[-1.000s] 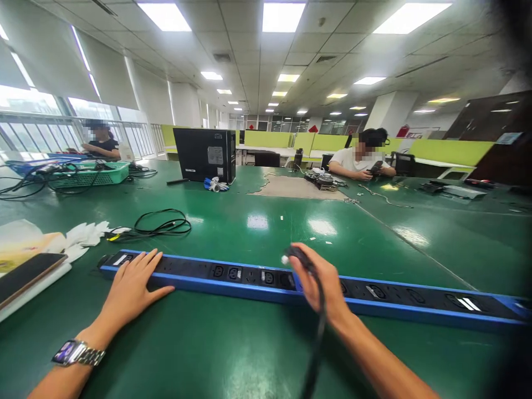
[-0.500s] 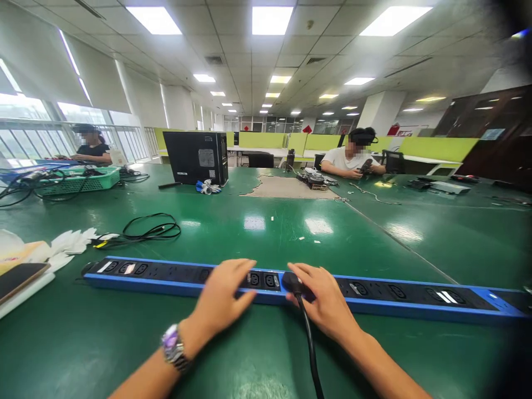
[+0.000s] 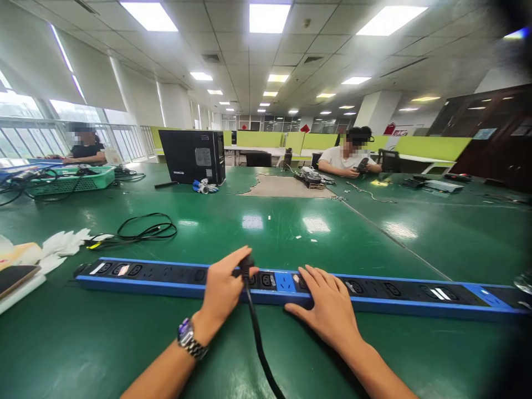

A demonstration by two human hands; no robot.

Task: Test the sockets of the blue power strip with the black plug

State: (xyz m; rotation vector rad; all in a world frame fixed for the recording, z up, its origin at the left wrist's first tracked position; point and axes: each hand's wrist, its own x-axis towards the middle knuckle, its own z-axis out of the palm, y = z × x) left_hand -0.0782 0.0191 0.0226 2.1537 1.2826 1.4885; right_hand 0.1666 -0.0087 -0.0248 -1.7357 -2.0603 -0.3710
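A long blue-and-black power strip [image 3: 266, 296] lies across the green table, its sockets facing up. Between the thumb and fingers of my left hand [image 3: 222, 285] is a black plug [image 3: 246, 265], held just over the sockets left of the strip's middle; whether it touches them I cannot tell. Its thick power cord [image 3: 258, 338] runs down toward me. My right hand [image 3: 330, 302] spans the strip right of the middle, fingers over the top toward the far edge and thumb at the near edge. A bare blue socket [image 3: 285, 281] shows between my hands.
Behind the strip lie a coiled black cable [image 3: 149, 227] and white tissues [image 3: 66, 244]. Farther back stand a black computer case [image 3: 183, 158], crumpled gloves [image 3: 205, 186] and a green basket [image 3: 78, 183]. Two people sit across the room; one handles a dark object [image 3: 363, 164].
The plug has left the blue socket under my right hand and moved left into my left hand's grip. My right hand has let go of it and now lies across the strip.
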